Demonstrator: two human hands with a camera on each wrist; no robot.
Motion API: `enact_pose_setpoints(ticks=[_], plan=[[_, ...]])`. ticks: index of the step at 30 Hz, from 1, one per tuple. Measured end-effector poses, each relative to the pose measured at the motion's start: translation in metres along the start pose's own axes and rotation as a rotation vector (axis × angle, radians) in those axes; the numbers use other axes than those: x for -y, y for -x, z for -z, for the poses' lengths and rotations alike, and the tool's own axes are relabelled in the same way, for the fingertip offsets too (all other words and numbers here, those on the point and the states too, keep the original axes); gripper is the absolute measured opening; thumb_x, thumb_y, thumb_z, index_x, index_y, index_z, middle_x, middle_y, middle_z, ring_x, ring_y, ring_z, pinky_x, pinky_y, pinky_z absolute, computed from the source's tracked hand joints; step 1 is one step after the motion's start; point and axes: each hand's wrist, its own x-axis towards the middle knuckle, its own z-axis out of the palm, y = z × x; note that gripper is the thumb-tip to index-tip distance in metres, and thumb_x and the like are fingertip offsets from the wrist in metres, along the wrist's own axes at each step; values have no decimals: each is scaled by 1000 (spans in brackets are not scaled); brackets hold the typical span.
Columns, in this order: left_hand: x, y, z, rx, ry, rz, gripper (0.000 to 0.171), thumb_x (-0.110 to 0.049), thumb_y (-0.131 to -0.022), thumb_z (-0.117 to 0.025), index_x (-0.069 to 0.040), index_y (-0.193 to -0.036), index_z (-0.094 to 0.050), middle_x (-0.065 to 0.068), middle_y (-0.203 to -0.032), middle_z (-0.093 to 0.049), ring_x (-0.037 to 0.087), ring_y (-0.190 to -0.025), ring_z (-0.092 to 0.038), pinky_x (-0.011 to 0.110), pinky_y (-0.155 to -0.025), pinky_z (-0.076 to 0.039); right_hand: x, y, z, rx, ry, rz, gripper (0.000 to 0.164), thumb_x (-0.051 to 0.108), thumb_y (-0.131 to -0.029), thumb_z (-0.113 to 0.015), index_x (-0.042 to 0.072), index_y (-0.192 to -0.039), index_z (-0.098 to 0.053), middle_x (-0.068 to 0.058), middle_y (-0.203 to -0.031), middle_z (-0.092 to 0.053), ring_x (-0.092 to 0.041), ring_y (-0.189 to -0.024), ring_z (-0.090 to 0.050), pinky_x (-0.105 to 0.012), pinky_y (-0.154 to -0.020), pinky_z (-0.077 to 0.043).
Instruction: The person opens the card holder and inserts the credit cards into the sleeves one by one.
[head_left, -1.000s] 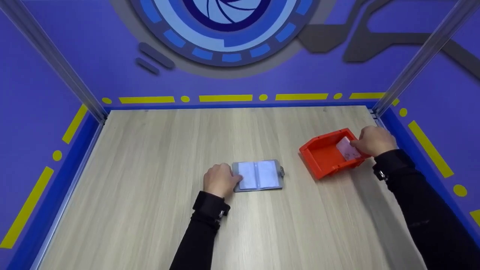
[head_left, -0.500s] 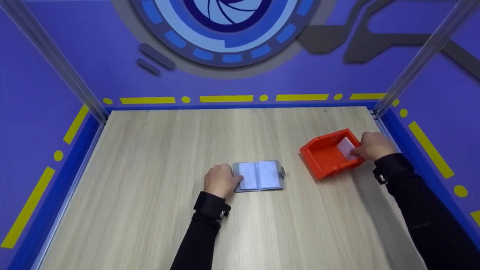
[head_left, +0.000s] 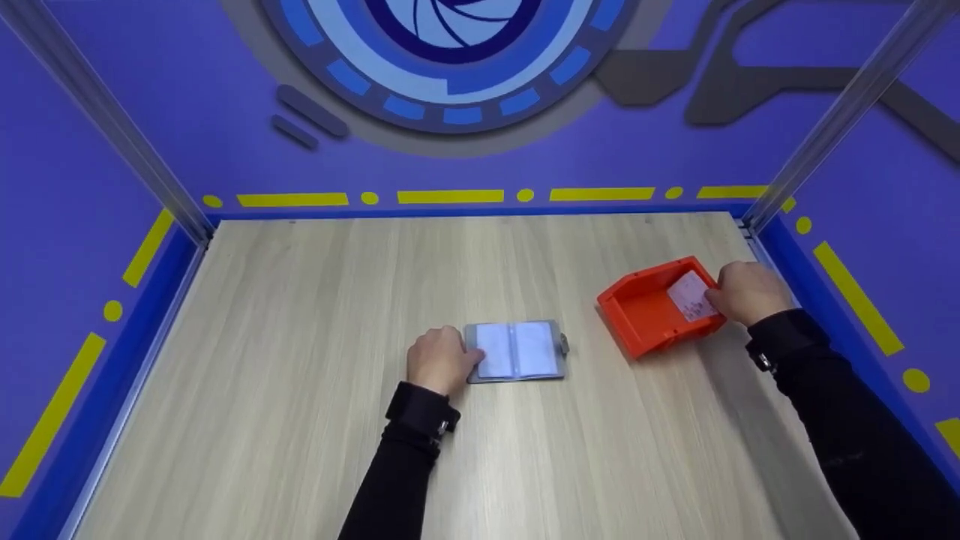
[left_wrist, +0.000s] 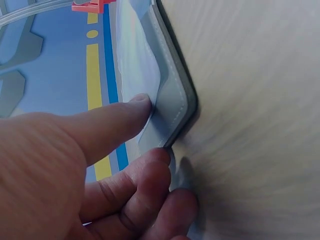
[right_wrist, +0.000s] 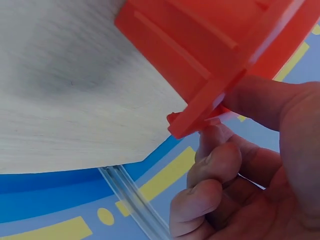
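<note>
An open card holder point(head_left: 536, 349) with a grey cover, clear pages and a snap tab lies flat mid-table. My left hand point(head_left: 439, 360) pinches its left edge, the thumb over the page and the fingers curled at the edge, as the left wrist view shows. To the right stands a red plastic bin point(head_left: 645, 311). My right hand point(head_left: 750, 291) grips its right-hand rim, thumb reaching inside and fingers curled outside. A pinkish card point(head_left: 690, 296) rests against the bin's inner wall by that thumb; whether the thumb touches it I cannot tell.
The wooden table point(head_left: 300, 315) is bordered by blue-purple panels point(head_left: 480, 172) with yellow marks at the back and both sides. Metal posts point(head_left: 832, 120) rise at the rear corners. The bin is near the table's right edge.
My right hand has shifted slightly down and its thumb has moved along the bin's rim. More of the pinkish card shows now. The left hand and card holder have stayed put.
</note>
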Motion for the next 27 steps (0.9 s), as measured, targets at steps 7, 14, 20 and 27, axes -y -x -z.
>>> enact_pose_setpoints(ticks=[7, 14, 20, 27], plan=[[-1, 1, 1, -5, -2, -6, 50, -38, -94, -88, -17, -60, -58, -5, -63, -57, 14, -57, -50, 32, -54, -36, 1, 1, -2, -37, 7, 3, 34, 20, -103, -70, -13, -105, -75, -25, -87, -73, -36, -74, -65, -42, -65, -51], [-1, 2, -1, -9, 8, -14, 51, -37, -94, -88, -18, -60, -55, -6, -62, -55, 13, -57, -49, 31, -54, -35, 2, 7, 3, -69, 4, 10, 32, 15, -104, -67, -14, -112, -75, -32, -100, -76, -44, -84, -68, -60, -76, -58], [0, 1, -3, -18, 15, -27, 57, -35, -93, -88, -19, -57, -48, -7, -60, -48, 12, -55, -45, 31, -52, -33, 8, 16, 15, -88, -35, 36, 28, 15, -106, -63, -10, -107, -76, -22, -87, -72, -35, -73, -63, -40, -60, -47], [1, 1, -1, -19, 16, -18, 57, -35, -94, -88, -19, -58, -46, -8, -59, -46, 12, -55, -43, 32, -53, -32, 40, 29, 31, -174, -78, 111, 28, 17, -108, -60, -5, -98, -73, -16, -75, -67, -27, -63, -60, -36, -56, -42]])
